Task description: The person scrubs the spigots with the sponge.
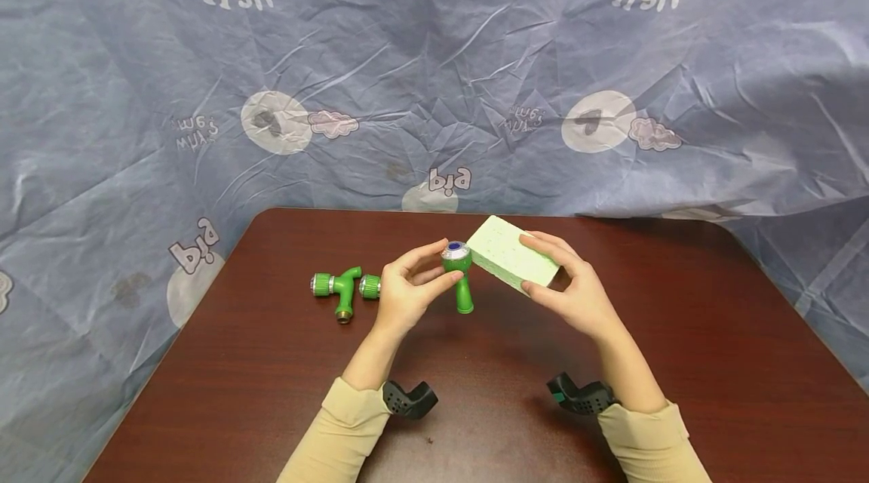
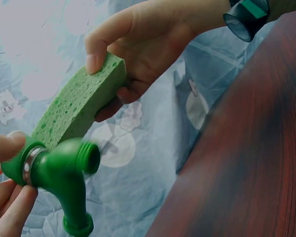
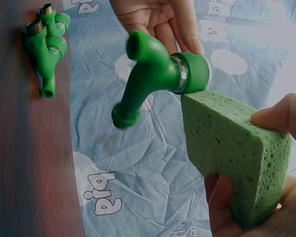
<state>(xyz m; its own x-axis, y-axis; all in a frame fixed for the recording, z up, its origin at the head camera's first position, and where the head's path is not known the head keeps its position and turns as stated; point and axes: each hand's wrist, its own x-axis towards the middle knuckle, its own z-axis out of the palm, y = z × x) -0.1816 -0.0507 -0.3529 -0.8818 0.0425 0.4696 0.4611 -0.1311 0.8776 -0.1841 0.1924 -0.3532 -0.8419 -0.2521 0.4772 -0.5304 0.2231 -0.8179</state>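
My left hand (image 1: 407, 288) pinches the knob end of a green plastic tap (image 1: 459, 272) and holds it above the brown table (image 1: 271, 392), spout pointing down. My right hand (image 1: 570, 283) grips a pale green sponge (image 1: 512, 255) by its near end, thumb underneath and fingers on top. The sponge's far end touches the tap's knob (image 3: 195, 73). In the left wrist view the tap (image 2: 64, 175) sits just below the sponge (image 2: 79, 106). In the right wrist view the sponge (image 3: 232, 150) presses against the tap (image 3: 153, 79) at its silver-ringed cap.
A second green tap fitting (image 1: 342, 288) with two side caps lies on the table left of my left hand, also seen in the right wrist view (image 3: 45, 42). A blue printed cloth (image 1: 434, 90) hangs behind and around the table. Black wrist mounts (image 1: 407, 398) sit on both forearms.
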